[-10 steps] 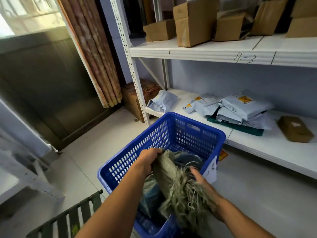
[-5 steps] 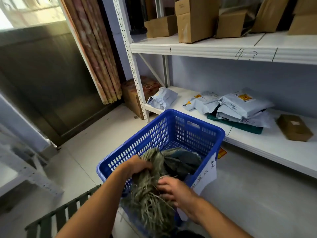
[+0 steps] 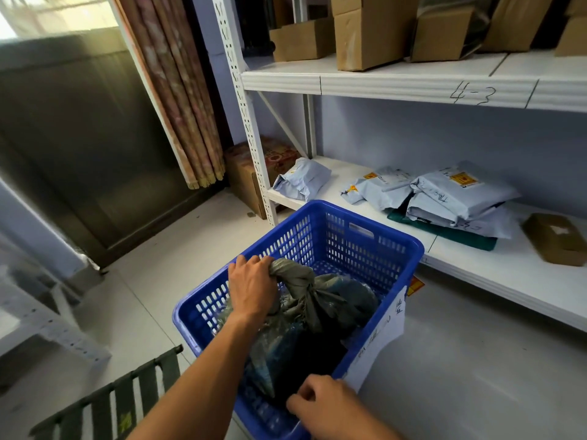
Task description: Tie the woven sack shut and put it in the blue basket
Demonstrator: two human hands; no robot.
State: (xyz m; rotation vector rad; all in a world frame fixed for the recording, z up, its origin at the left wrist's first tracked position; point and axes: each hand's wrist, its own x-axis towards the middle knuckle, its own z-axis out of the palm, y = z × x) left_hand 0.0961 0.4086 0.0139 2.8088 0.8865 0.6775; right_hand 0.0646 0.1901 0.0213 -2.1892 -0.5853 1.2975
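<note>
Left hand [image 3: 251,287] — fingers curled tight round the twisted neck of the woven sack [image 3: 320,300], knuckles up, a full grip. The neck pokes out at 1 o'clock from my palm. A cinched, knot-like bunch sits just beside the fingers at 4 o'clock, and the sack's bulging body spreads on toward 5 o'clock, down inside the blue basket [image 3: 409,249]. The sack is in the basket, against its left wall; its near end is dark and hard to make out.

Right hand [image 3: 324,404] is at the basket's 6 o'clock corner, over the near rim, with fingers curled in — I can't tell whether it pinches anything. It is well apart from the knot.

A white paper label [image 3: 378,341] with handwriting hangs on the basket's outer right wall. The basket stands on the pale floor [image 3: 476,360].

A white metal shelf [image 3: 413,87] runs from 12 to 3 o'clock. Grey mailer bags [image 3: 457,198] are piled on its lower board, with a small brown box [image 3: 556,238] at 3 o'clock. Cardboard boxes [image 3: 371,33] stand on the upper board, which has "4-3" written on its edge. A curtain [image 3: 178,100] hangs at 11 o'clock, and a dark green slatted frame [image 3: 120,404] is at 7 o'clock.
</note>
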